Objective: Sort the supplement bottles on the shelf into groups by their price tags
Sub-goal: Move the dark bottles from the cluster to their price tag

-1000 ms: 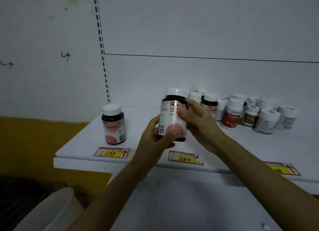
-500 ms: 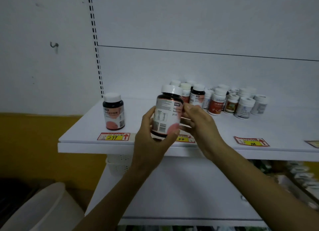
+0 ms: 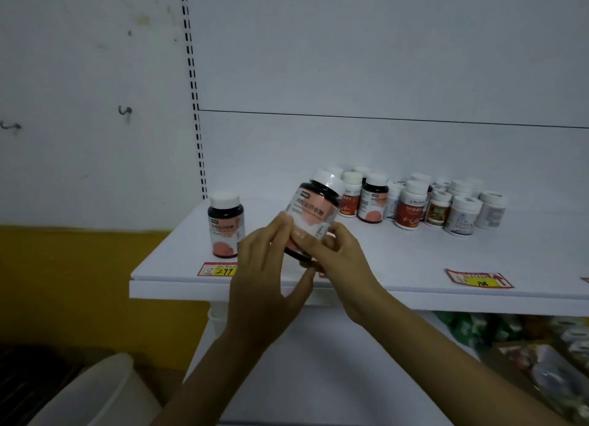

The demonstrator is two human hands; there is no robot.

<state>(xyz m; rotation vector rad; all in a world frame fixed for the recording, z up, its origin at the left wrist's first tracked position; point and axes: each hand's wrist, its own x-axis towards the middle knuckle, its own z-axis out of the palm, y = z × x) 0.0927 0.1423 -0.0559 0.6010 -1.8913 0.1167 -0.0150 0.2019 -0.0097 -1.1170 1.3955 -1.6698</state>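
Both hands are holding a dark bottle [image 3: 314,217] with a white cap and a pink-and-white label, tilting it to the right above the front edge of the white shelf [image 3: 398,266]. The left hand [image 3: 267,279] is curling its fingers against the label's left side; the right hand [image 3: 342,260] is gripping the bottle's base and right side. Left of the held bottle, a matching bottle [image 3: 225,225] is standing upright behind a tag reading 299 [image 3: 220,269]. Right of it, a cluster of white-capped bottles [image 3: 424,202] is standing toward the back, and another red-and-yellow tag [image 3: 479,279] is lying at the shelf's front.
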